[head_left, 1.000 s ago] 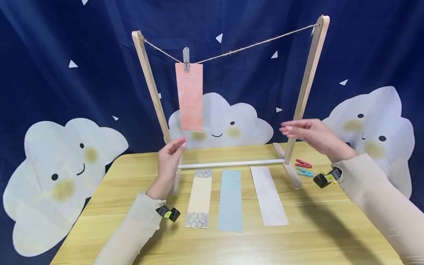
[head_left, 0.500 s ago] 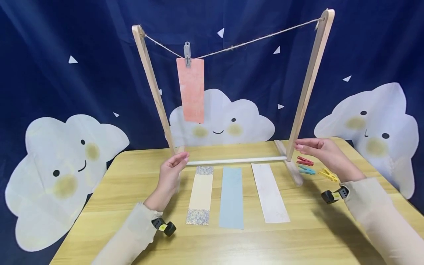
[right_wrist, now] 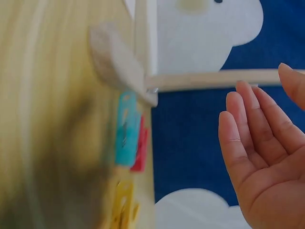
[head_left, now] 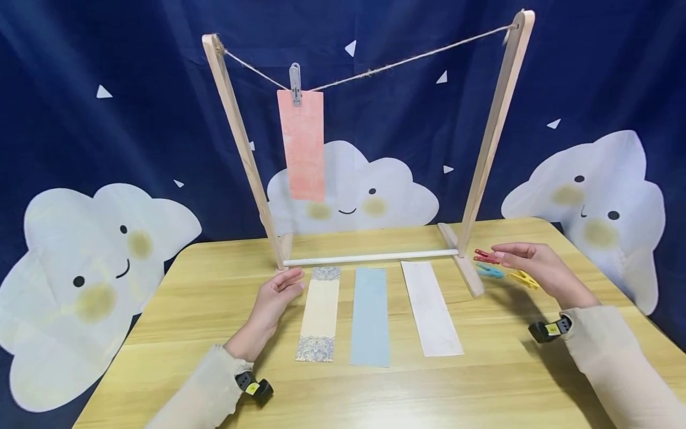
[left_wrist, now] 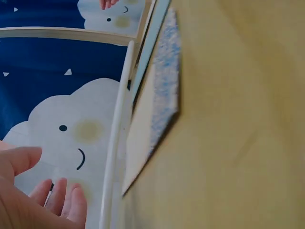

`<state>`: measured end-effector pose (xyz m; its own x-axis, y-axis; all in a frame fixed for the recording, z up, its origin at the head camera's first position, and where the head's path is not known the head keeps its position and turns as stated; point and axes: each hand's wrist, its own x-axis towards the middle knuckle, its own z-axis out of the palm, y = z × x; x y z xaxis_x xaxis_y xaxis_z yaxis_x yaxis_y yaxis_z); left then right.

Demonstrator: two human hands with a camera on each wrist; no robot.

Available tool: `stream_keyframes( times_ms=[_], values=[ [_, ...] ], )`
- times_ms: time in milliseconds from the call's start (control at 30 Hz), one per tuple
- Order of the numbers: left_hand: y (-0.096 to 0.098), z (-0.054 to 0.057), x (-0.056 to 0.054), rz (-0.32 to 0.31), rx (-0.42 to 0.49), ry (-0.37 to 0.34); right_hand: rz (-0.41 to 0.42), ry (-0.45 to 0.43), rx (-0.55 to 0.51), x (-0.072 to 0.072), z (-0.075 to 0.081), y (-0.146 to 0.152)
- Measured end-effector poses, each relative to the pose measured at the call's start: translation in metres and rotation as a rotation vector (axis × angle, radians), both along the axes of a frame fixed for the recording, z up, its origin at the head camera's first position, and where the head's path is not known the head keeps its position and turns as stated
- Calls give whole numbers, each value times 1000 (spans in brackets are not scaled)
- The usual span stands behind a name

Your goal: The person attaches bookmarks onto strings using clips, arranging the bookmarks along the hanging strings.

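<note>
My right hand (head_left: pixel 543 271) hovers over three clothespins at the right: a red one (head_left: pixel 485 257), a blue one (right_wrist: pixel 127 129) and a yellow one (head_left: pixel 523 279). Its fingers are extended, and the right wrist view shows them apart from the clothespins. My left hand (head_left: pixel 272 301) is held up beside a cream strip with blue lace-patterned ends (head_left: pixel 320 307); its loosely bent fingers (left_wrist: pixel 57 198) hold nothing. A light blue strip (head_left: pixel 370 316) and a white strip (head_left: pixel 432 310) lie further right. A pink strip (head_left: pixel 304 149) hangs from a string (head_left: pixel 407 61) by a grey clothespin (head_left: pixel 296 84).
Two wooden posts (head_left: pixel 495 131) carry the string, and a white rod (head_left: pixel 370 258) joins them low down. One wooden foot (head_left: pixel 468 275) stands close to the clothespins. The wooden table (head_left: pixel 187 310) ends before a dark blue curtain (head_left: pixel 396 24) with cloud prints.
Both hands have come down: the right from beside the post to above the clothespins, the left from near the left post to just above the table. The strips lie as before.
</note>
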<state>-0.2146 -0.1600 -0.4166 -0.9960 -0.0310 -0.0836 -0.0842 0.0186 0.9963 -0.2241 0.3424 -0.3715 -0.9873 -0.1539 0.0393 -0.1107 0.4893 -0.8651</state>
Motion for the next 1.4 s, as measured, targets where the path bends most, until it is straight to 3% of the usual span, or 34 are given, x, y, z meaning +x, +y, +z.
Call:
stream_keyframes(
  times_ms=[133, 233, 333, 467, 567, 867, 1033, 1200, 1400],
  values=[
    [-3, -6, 7, -60, -51, -31, -14, -34, 37, 0, -7, 10],
    [-3, -10, 10, -88, -89, -39, -4, -37, -4, -1, -14, 18],
    [-1, -15, 11, -122, -145, -33, 31, -25, -153, -2, -23, 27],
    [2, -19, 12, -167, -211, -16, 110, -42, -465, -2, -35, 39],
    [3, -21, 12, -175, -237, -7, 135, -72, -600, -3, -40, 43],
    [7, -28, 13, -130, -403, 44, -11, -143, -499, -2, -45, 54],
    [10, -32, 13, -138, -538, 77, -47, -142, -512, 0, -49, 62],
    [15, -34, 16, -143, -640, 121, -56, -129, -442, -3, -56, 68],
    [20, -34, 13, -139, -714, 110, -86, -127, -298, -6, -63, 71]
  ],
)
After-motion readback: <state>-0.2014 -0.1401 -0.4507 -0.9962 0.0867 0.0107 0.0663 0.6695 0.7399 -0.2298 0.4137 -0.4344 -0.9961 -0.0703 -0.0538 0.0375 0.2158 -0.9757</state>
